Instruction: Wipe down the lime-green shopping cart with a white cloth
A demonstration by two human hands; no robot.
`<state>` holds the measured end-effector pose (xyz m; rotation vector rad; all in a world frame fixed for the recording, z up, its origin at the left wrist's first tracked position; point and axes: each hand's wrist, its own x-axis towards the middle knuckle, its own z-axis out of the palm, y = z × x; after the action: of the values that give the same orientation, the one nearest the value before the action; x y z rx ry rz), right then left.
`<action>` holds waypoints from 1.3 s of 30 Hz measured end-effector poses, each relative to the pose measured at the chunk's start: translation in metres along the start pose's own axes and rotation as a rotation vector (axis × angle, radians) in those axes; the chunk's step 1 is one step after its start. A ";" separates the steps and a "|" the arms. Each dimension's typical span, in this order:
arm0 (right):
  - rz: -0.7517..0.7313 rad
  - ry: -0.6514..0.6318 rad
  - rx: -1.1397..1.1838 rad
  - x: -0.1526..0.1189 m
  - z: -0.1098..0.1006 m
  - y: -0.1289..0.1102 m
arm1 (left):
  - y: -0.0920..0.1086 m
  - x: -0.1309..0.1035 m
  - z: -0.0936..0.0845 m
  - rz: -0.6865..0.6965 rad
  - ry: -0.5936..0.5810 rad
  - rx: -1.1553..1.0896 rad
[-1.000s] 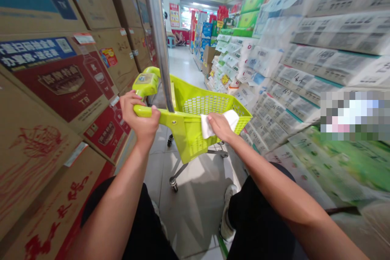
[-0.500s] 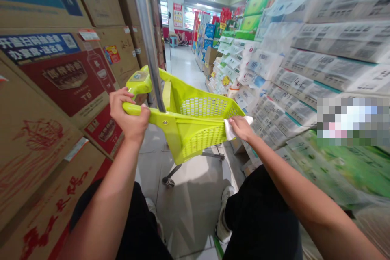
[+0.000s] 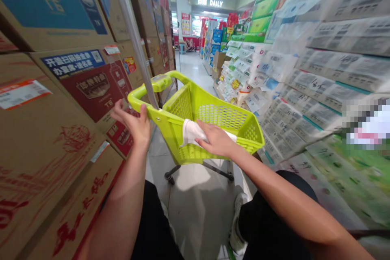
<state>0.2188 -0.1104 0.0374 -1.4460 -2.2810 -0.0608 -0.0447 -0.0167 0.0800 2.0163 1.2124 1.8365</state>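
In front of me stands a lime-green plastic shopping basket cart (image 3: 195,154) with perforated walls and a metal pole rising near its handle. My left hand (image 3: 135,126) is at the corner of the cart's handle (image 3: 138,96); its fingers are spread and the thumb rests against the green plastic. My right hand (image 3: 217,138) holds a white cloth (image 3: 191,131) over the near side rim of the basket, fingers over the top and thumb on the outer side. Part of the cloth is hidden under the palm.
Stacked cardboard cartons (image 3: 51,142) rise close on the left. Piles of plastic-wrapped packs (image 3: 332,77) line the right side. The cart's dark wheeled legs (image 3: 217,170) stand on the tiled floor (image 3: 195,215) between my feet, and the aisle runs ahead.
My right hand has slid the cloth along the rim from the far end towards the handle. My left hand has loosened from the handle, its fingers now spread. The cart has turned slightly.
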 end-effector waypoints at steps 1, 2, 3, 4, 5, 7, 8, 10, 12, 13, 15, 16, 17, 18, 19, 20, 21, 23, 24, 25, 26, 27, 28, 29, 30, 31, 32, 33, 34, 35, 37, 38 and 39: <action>0.038 -0.038 -0.047 -0.005 -0.002 0.002 | -0.001 -0.004 0.002 -0.020 -0.011 0.007; 0.092 -0.078 -0.090 -0.011 -0.005 0.005 | -0.002 -0.009 0.005 -0.041 -0.021 0.015; 0.152 -0.115 -0.122 -0.018 -0.009 0.007 | -0.002 -0.015 0.010 -0.063 -0.028 0.023; 0.203 -0.148 -0.139 -0.025 -0.014 0.008 | -0.003 -0.022 0.015 -0.085 -0.034 0.032; 0.240 -0.176 -0.142 -0.033 -0.019 0.007 | -0.003 -0.030 0.021 -0.107 -0.034 0.041; 0.287 -0.216 -0.129 -0.046 -0.028 0.001 | -0.001 -0.046 0.035 -0.141 -0.053 0.067; 0.301 -0.238 -0.119 -0.051 -0.031 -0.006 | 0.001 -0.054 0.041 -0.141 -0.088 0.086; 0.328 -0.289 -0.096 -0.054 -0.031 -0.023 | 0.006 -0.068 0.052 -0.098 -0.212 0.137; 0.363 -0.334 -0.080 -0.050 -0.025 -0.043 | 0.007 -0.077 0.060 -0.043 -0.342 0.190; 0.377 -0.346 -0.078 -0.047 -0.021 -0.053 | 0.005 -0.080 0.063 -0.033 -0.375 0.206; 0.390 -0.340 -0.074 -0.041 -0.013 -0.068 | -0.002 -0.080 0.067 -0.054 -0.375 0.206; 0.385 -0.331 -0.069 -0.039 -0.010 -0.073 | -0.007 -0.078 0.068 -0.076 -0.343 0.196; 0.374 -0.325 -0.065 -0.038 -0.009 -0.077 | -0.012 -0.076 0.068 -0.101 -0.300 0.186; 0.358 -0.326 -0.065 -0.039 -0.008 -0.079 | -0.018 -0.074 0.068 -0.127 -0.260 0.179; 0.338 -0.335 -0.072 -0.041 -0.007 -0.079 | -0.022 -0.072 0.067 -0.154 -0.233 0.176; 0.311 -0.351 -0.086 -0.044 -0.007 -0.078 | -0.026 -0.070 0.066 -0.185 -0.229 0.174; 0.278 -0.371 -0.103 -0.048 -0.007 -0.076 | -0.028 -0.069 0.064 -0.216 -0.249 0.166; 0.196 -0.418 -0.137 -0.055 -0.005 -0.071 | -0.029 -0.068 0.060 -0.271 -0.331 0.139; 0.159 -0.435 -0.145 -0.058 -0.004 -0.069 | -0.028 -0.067 0.057 -0.295 -0.374 0.133; 0.133 -0.444 -0.144 -0.060 -0.002 -0.067 | -0.026 -0.066 0.054 -0.316 -0.405 0.142; 0.120 -0.447 -0.133 -0.060 0.000 -0.065 | -0.025 -0.064 0.050 -0.333 -0.424 0.167; 0.114 -0.446 -0.111 -0.060 0.002 -0.063 | -0.024 -0.062 0.046 -0.345 -0.433 0.198; 0.110 -0.444 -0.074 -0.059 0.003 -0.061 | -0.024 -0.060 0.042 -0.349 -0.436 0.224; 0.110 -0.437 -0.028 -0.057 0.004 -0.059 | -0.025 -0.057 0.039 -0.346 -0.433 0.230; 0.105 -0.427 0.031 -0.055 0.005 -0.057 | -0.027 -0.054 0.035 -0.342 -0.423 0.212; 0.092 -0.412 0.105 -0.052 0.005 -0.055 | -0.030 -0.052 0.032 -0.343 -0.410 0.169; 0.076 -0.397 0.199 -0.050 0.004 -0.053 | -0.033 -0.049 0.030 -0.357 -0.394 0.107; 0.065 -0.378 0.307 -0.048 0.004 -0.050 | -0.037 -0.047 0.028 -0.385 -0.370 0.032; 0.065 -0.353 0.418 -0.047 0.003 -0.047 | -0.039 -0.045 0.026 -0.426 -0.341 -0.050; 0.081 -0.323 0.527 -0.047 0.002 -0.043 | -0.040 -0.044 0.025 -0.475 -0.314 -0.134; 0.170 -0.248 0.723 -0.048 0.001 -0.035 | -0.037 -0.044 0.022 -0.560 -0.269 -0.289; 0.237 -0.203 0.810 -0.049 -0.001 -0.029 | -0.032 -0.044 0.021 -0.590 -0.251 -0.352; 0.307 -0.155 0.892 -0.051 -0.003 -0.022 | -0.025 -0.046 0.019 -0.614 -0.237 -0.407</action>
<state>0.2189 -0.1641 0.0247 -1.2719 -1.7535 1.0447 -0.0352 -0.0221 0.0251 1.3878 1.1092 1.3610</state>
